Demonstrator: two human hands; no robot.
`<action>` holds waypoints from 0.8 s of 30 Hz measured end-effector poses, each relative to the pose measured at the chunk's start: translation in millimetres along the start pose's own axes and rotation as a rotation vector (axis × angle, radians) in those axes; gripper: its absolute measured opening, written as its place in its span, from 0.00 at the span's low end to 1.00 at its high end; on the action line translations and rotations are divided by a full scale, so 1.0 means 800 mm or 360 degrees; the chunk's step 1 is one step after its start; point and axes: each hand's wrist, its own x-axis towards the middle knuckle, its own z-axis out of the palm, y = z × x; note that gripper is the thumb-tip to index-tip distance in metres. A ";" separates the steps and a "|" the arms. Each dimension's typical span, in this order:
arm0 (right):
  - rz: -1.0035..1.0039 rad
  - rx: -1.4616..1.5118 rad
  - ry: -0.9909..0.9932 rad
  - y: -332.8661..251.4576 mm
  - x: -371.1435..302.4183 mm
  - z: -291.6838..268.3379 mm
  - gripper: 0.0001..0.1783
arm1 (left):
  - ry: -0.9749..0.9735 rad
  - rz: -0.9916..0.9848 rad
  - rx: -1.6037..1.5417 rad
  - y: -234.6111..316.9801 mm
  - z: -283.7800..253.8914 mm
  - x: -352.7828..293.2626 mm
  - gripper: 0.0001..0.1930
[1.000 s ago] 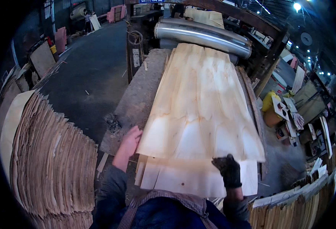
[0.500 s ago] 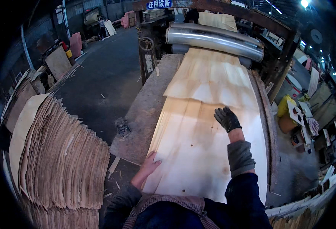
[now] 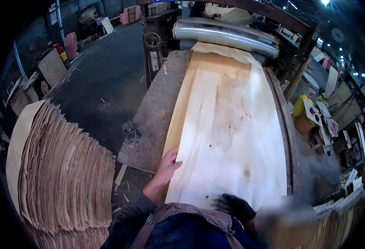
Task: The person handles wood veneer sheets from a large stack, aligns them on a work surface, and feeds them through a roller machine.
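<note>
A long pale wood veneer sheet [image 3: 228,137] lies over other veneer [image 3: 175,128] that shows along its left side. At that left edge, my bare left hand [image 3: 166,169] is closed on the sheet, its thumb on top. My right hand [image 3: 234,206], in a dark glove, lies low over the sheet's near end with its fingers stretched out, slightly blurred. At the far end, the wavy edge of another veneer sheet [image 3: 224,50] shows just before a shiny metal roller [image 3: 226,36].
A tall stack of veneer [image 3: 66,170] stands on my left. The machine's bed [image 3: 155,112] shows beside the sheets, with a handwheel [image 3: 152,40] beyond. To the right are a yellow bag [image 3: 300,103] and assorted clutter. A person [image 3: 197,9] is partly visible behind the roller.
The far sheet has gone forward, leaving only its wavy end before the roller. My right hand has come back from mid-sheet toward my body. The sheet under my left hand has shifted right.
</note>
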 end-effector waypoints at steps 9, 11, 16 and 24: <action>-0.0413 0.0100 0.0529 0.040 -0.093 -0.026 0.19 | -0.0021 0.0108 -0.0470 0.070 0.013 0.010 0.27; -0.0522 0.0218 0.0263 0.031 -0.086 -0.037 0.15 | -0.0029 0.0105 -0.0542 0.104 0.013 0.004 0.26; -0.0889 -0.1351 0.0712 -0.012 -0.023 -0.030 0.12 | 0.0106 0.0083 -0.0427 0.073 -0.022 0.044 0.26; -0.0727 -0.0003 0.0493 -0.161 0.150 -0.031 0.14 | 0.0439 -0.0244 0.1668 -0.066 -0.051 0.007 0.35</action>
